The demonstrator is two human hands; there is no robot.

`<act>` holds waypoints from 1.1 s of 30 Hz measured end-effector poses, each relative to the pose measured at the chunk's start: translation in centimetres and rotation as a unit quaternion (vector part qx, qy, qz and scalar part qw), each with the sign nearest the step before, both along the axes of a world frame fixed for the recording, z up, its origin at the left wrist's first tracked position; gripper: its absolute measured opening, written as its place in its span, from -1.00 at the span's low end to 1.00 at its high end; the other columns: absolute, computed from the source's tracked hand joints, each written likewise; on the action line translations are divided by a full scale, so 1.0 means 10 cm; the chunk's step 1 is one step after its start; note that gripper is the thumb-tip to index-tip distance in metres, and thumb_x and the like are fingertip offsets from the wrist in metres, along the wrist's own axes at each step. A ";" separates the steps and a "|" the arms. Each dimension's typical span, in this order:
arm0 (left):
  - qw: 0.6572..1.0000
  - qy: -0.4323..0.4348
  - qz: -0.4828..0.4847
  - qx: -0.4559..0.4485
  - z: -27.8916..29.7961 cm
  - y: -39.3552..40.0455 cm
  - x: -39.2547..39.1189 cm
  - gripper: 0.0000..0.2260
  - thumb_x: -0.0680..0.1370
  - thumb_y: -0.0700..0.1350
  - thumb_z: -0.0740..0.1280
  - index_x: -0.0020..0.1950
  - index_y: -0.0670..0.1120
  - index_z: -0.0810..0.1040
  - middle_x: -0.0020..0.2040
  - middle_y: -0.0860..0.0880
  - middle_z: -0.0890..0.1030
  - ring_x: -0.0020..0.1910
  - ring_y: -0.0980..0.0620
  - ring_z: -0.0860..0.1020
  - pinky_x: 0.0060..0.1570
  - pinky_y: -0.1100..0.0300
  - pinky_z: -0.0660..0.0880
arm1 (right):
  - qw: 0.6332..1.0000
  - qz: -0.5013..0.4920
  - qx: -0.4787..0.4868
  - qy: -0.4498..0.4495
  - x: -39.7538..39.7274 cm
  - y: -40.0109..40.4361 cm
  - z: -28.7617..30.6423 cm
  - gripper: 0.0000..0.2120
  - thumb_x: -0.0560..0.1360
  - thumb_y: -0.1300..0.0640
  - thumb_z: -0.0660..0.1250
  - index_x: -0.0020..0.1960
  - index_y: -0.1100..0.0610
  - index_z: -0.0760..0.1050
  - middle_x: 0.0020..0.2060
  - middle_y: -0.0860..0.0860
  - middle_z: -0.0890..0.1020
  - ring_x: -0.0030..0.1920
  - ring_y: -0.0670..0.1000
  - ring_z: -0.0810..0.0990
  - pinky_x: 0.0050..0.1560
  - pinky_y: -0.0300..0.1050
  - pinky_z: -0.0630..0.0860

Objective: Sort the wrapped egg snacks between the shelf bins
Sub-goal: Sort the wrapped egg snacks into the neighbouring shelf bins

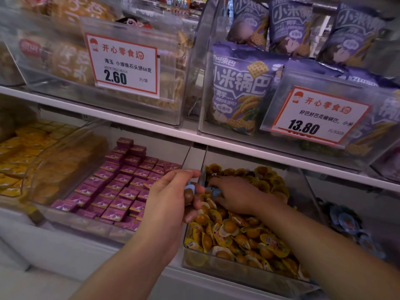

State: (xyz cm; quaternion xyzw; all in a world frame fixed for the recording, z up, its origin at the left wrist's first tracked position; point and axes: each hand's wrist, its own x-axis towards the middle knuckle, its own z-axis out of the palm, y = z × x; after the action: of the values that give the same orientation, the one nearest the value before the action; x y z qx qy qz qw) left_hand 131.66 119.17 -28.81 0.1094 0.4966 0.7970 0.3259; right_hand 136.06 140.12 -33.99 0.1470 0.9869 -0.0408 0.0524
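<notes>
My left hand [173, 199], frame centre, curls around a brown egg snack in a blue wrapper [189, 194]. My right hand [232, 197] pinches another blue-wrapped one [213, 190] atop the yellow-wrapped eggs [238, 232] in the clear bin [238, 272], lower centre-right. More blue-wrapped eggs [346, 224] lie at right. Price tags above read 2.60 [124, 63] and 13.80 [319, 114]; purple bags [240, 87] read 小米锅巴.

yellow-wrapped egg snacks [236, 232] — heaped in clear bin [216, 265] | blue-wrapped egg snacks [350, 226] — right bin

Head view (close); down at shelf bins [216, 269]
</notes>
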 end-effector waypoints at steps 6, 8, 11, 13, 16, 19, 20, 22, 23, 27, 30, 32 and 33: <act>0.999 0.037 0.002 -0.001 -0.02 -0.03 0.02 -0.77 0.59 -0.17 0.28 -0.18 -0.05 0.69 -0.31 -0.12 0.60 -0.46 0.00 0.45 -0.59 0.23 0.22 | 0.995 -0.036 -0.067 0.070 0.09 0.06 0.06 -0.75 0.58 -0.10 0.30 0.22 -0.09 0.57 0.07 -0.04 0.63 0.07 0.00 0.56 0.06 -0.02 0.51; 0.999 0.043 0.007 0.002 0.00 -0.02 0.04 -0.77 0.60 -0.18 0.28 -0.19 -0.06 0.68 -0.33 -0.12 0.59 -0.46 0.00 0.44 -0.60 0.24 0.22 | 0.988 -0.053 -0.086 0.115 0.12 0.08 0.12 -0.74 0.56 -0.10 0.33 0.22 -0.08 0.59 0.09 -0.04 0.64 0.09 -0.01 0.57 0.11 -0.03 0.50; 0.997 0.080 0.009 -0.002 0.01 -0.01 0.08 -0.77 0.60 -0.17 0.28 -0.18 -0.03 0.67 -0.34 -0.10 0.59 -0.47 0.01 0.45 -0.60 0.24 0.23 | 0.954 -0.112 -0.181 0.211 0.22 0.08 0.32 -0.80 0.53 0.02 0.40 0.16 -0.08 0.61 0.00 -0.08 0.68 -0.02 -0.09 0.64 0.08 -0.11 0.55; 0.994 0.112 -0.004 -0.010 0.00 0.04 0.15 -0.79 0.61 -0.14 0.28 -0.16 0.01 0.66 -0.34 -0.08 0.60 -0.47 0.03 0.45 -0.59 0.27 0.27 | 0.920 -0.153 -0.268 0.243 0.39 0.02 0.46 -0.81 0.55 0.10 0.40 0.13 -0.11 0.58 0.00 -0.08 0.69 -0.07 -0.11 0.68 0.05 -0.14 0.59; 0.990 0.139 -0.010 -0.028 -0.06 0.21 0.31 -0.81 0.61 -0.10 0.28 -0.11 0.06 0.66 -0.32 -0.04 0.61 -0.46 0.06 0.46 -0.54 0.28 0.32 | 0.855 -0.203 -0.369 0.303 0.77 -0.20 0.57 -0.86 0.54 0.13 0.41 0.09 0.00 0.59 -0.13 -0.10 0.69 -0.23 -0.11 0.70 -0.28 -0.22 0.61; 0.985 0.161 0.040 -0.048 -0.15 0.45 0.48 -0.84 0.62 -0.03 0.27 -0.06 0.13 0.63 -0.27 0.04 0.60 -0.34 0.08 0.51 -0.36 0.16 0.43 | 0.677 -0.265 -0.600 0.335 1.13 -0.54 0.57 -0.80 0.55 0.13 0.38 0.13 0.18 0.59 -0.20 0.09 0.71 -0.30 0.07 0.70 -0.53 -0.18 0.48; 0.980 0.183 0.066 -0.048 -0.18 0.51 0.53 -0.86 0.62 0.00 0.26 -0.04 0.15 0.61 -0.23 0.09 0.61 -0.26 0.08 0.55 -0.24 0.12 0.48 | 0.616 -0.285 -0.656 0.331 1.21 -0.65 0.55 -0.78 0.54 0.13 0.36 0.13 0.23 0.57 -0.22 0.15 0.69 -0.32 0.12 0.69 -0.56 -0.17 0.46; 0.959 0.258 0.098 -0.056 -0.22 0.59 0.64 -0.88 0.59 0.07 0.21 0.03 0.19 0.54 -0.12 0.16 0.61 -0.08 0.16 0.58 -0.03 0.16 0.49 | 0.522 -0.312 -0.728 0.315 1.31 -0.80 0.53 -0.69 0.50 0.11 0.33 0.14 0.29 0.53 -0.30 0.20 0.62 -0.37 0.14 0.65 -0.58 -0.14 0.46; 0.945 0.307 0.094 -0.065 -0.22 0.61 0.70 -0.86 0.58 0.09 0.19 0.07 0.21 0.50 -0.07 0.18 0.59 -0.02 0.21 0.56 0.01 0.24 0.47 | 0.491 -0.314 -0.754 0.301 1.34 -0.86 0.53 -0.64 0.45 0.08 0.32 0.14 0.28 0.55 -0.31 0.19 0.60 -0.39 0.12 0.63 -0.56 -0.12 0.48; 0.836 0.537 0.005 -0.112 -0.23 0.67 0.96 -0.71 0.60 0.12 0.12 0.31 0.19 0.38 0.14 0.15 0.44 0.18 0.17 0.42 0.20 0.18 0.37 | 0.442 -0.279 -0.809 0.271 1.43 -0.87 0.58 -0.55 0.37 -0.15 0.27 0.10 0.06 0.70 -0.07 0.06 0.72 -0.20 0.03 0.71 -0.33 -0.10 0.58; 0.766 0.629 -0.062 -0.118 -0.21 0.69 1.14 -0.54 0.62 0.18 0.04 0.50 0.10 0.25 0.32 0.18 0.34 0.36 0.15 0.30 0.33 0.17 0.27 | 0.453 -0.293 -0.785 0.304 1.56 -0.74 0.64 -0.55 0.43 -0.30 0.33 0.10 -0.02 0.70 0.09 0.04 0.71 0.10 0.02 0.69 0.17 -0.02 0.55; 0.773 0.621 -0.095 -0.082 -0.24 0.71 1.22 -0.47 0.61 0.17 0.05 0.58 0.13 0.12 0.48 0.22 0.24 0.51 0.16 0.18 0.44 0.23 0.17 | 0.525 -0.305 -0.720 0.336 1.65 -0.68 0.64 -0.59 0.40 -0.31 0.37 0.06 -0.06 0.70 0.07 0.00 0.72 0.11 0.00 0.68 0.26 0.01 0.51; 0.801 0.583 -0.119 -0.058 -0.25 0.73 1.25 -0.45 0.59 0.18 0.08 0.58 0.21 0.05 0.53 0.30 0.16 0.55 0.22 0.10 0.46 0.31 0.12 | 0.554 -0.312 -0.682 0.360 1.69 -0.64 0.64 -0.64 0.42 -0.26 0.39 0.07 -0.06 0.69 0.06 -0.01 0.72 0.11 0.00 0.68 0.27 0.04 0.52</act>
State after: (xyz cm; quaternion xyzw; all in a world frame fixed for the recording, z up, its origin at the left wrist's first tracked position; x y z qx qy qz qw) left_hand 144.14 126.49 -31.29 0.5928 0.6214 0.5071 0.0726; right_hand 152.93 133.73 -27.61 0.3389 0.4923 -0.7653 -0.2389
